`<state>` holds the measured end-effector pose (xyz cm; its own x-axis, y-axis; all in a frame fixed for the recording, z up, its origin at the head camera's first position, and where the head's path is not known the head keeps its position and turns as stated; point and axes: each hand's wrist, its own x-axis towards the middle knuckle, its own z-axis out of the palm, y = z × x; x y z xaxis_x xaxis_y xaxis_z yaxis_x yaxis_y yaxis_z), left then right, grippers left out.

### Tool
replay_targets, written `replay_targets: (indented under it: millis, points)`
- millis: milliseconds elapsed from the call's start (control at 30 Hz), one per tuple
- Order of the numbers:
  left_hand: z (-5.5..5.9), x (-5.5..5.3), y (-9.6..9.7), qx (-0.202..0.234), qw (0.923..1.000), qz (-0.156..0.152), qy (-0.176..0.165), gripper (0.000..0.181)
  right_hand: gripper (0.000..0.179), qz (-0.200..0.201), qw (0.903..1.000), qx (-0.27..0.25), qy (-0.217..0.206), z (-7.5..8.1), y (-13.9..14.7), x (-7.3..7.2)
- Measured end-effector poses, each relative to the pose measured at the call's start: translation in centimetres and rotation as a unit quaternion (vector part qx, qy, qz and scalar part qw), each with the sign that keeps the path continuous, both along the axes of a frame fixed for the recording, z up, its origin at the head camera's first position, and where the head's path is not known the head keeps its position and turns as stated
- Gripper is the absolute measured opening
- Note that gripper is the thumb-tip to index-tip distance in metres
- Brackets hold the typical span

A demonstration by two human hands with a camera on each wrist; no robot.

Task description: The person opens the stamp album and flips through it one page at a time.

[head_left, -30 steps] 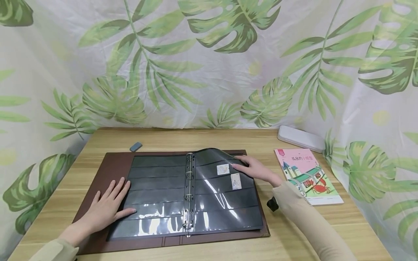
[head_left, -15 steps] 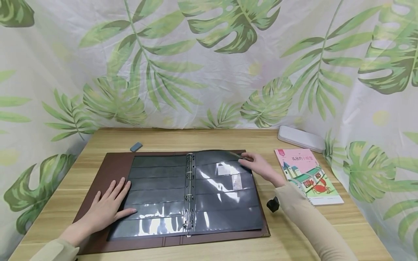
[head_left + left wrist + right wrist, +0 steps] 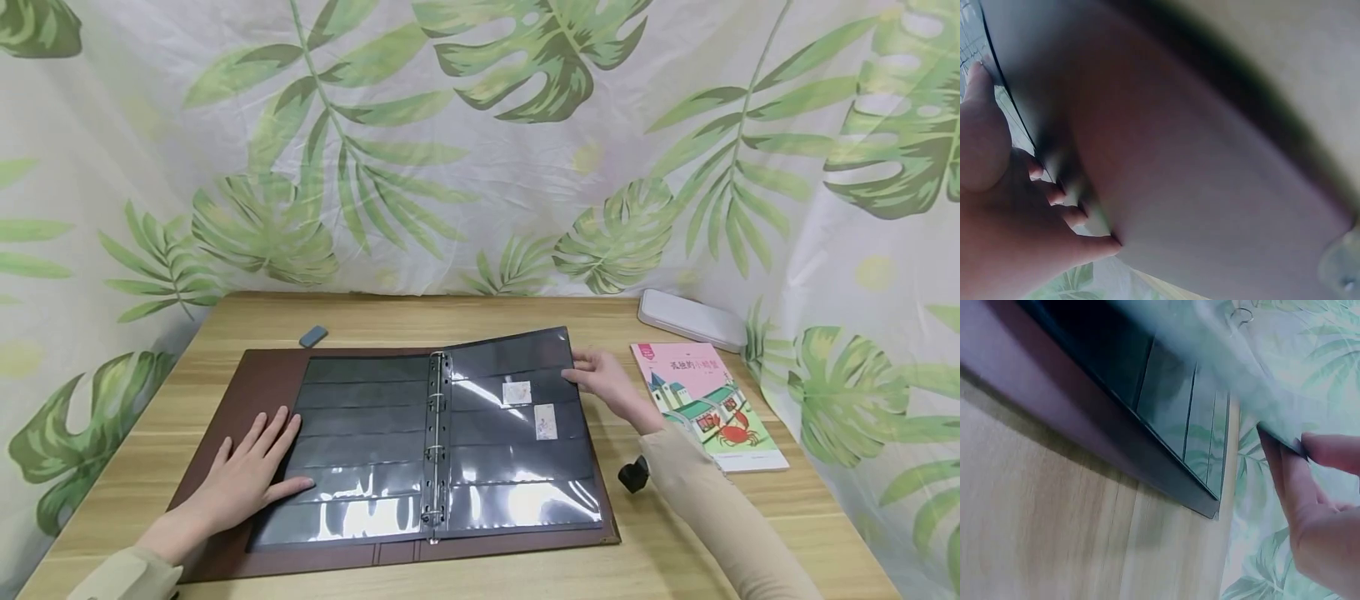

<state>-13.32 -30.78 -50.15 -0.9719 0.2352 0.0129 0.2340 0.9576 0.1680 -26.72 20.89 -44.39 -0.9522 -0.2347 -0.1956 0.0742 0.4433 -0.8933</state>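
Basically, right wrist view shows what head view can't: right hand [image 3: 611,387], thumb and fingers pinching the raised pocket page [image 3: 517,454], with a gap over the sheet beneath. Left hand [image 3: 243,479] flat, fingers spread, gripping nothing, resting on the ring binder [image 3: 258,383], opened on the desk [image 3: 480,317]. Brown cover, glossy black pockets, four metal rings [image 3: 434,453]. Two small stamps [image 3: 516,392]; one blue-grey eraser [image 3: 313,337], one pink storybook [image 3: 708,408], one white case [image 3: 692,318]

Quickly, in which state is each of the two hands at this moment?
Left hand: open, fingers spread, resting on the binder.
Right hand: closed, pinching the edge of a lifted page.
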Motion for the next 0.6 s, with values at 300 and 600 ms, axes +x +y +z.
replay_targets:
  millis: [300, 600]
  points:
    - [0.0, -0.1, 0.0, -0.001, 1.0000, 0.002, -0.009, 0.099, 0.025, 0.072, 0.9954, 0.011, -0.063, -0.1, 2.0, 0.9]
    - [-0.2, -0.1, -0.1, 0.001, 1.0000, -0.001, -0.004, 0.099, 0.014, 0.119, 0.9849, -0.034, -0.122, -0.4, 3.3, 2.6]
